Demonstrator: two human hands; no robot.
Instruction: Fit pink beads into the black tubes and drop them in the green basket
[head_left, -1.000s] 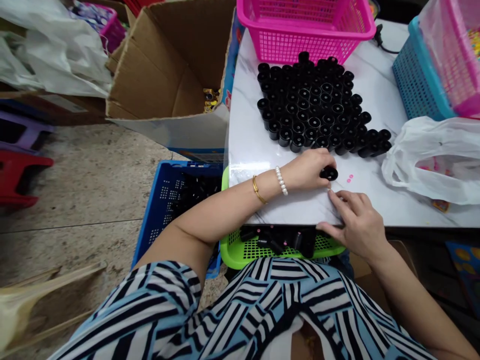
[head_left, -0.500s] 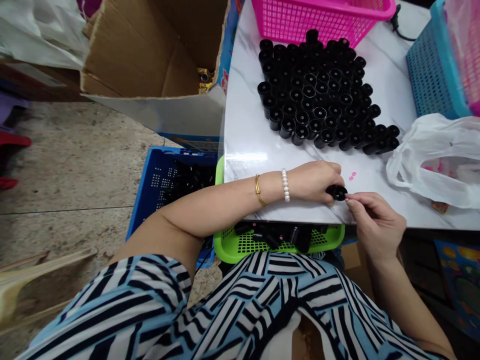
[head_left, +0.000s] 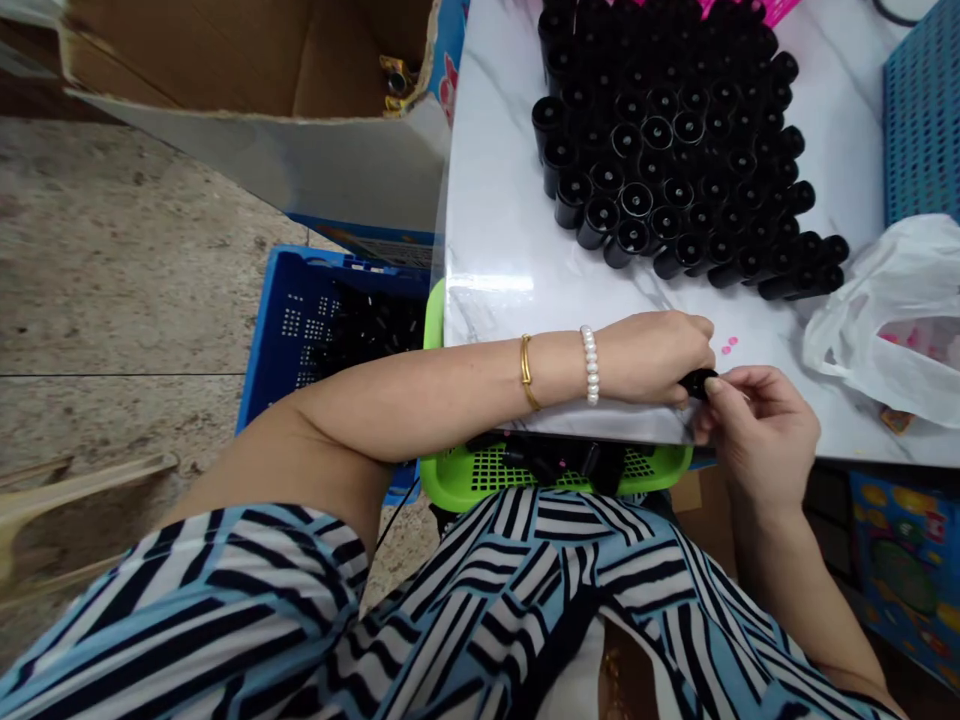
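Observation:
Near the table's front edge, my left hand (head_left: 660, 350) is closed around a small black cylinder (head_left: 697, 384), which lies on its side with its end toward my right hand. My right hand (head_left: 765, 430) meets that end, its thumb pressed on it and the other fingers curled in below. Any small piece under the thumb is hidden. Two tiny pink discs (head_left: 730, 346) lie on the table just beyond my hands. Behind them many similar black cylinders (head_left: 637, 200) stand upright in a tight group, each with a round hollow top.
A white plastic bag (head_left: 862, 310) holding pink pieces sits at right, near a blue basket (head_left: 922, 130). Under the table edge is a green basket (head_left: 457, 480) with black parts. A blue crate (head_left: 259, 350) and an open cardboard box (head_left: 247, 140) stand at left.
The view has shifted down and closer. My right thumb has moved onto the end of the cylinder, and the pink piece pinched there before no longer shows.

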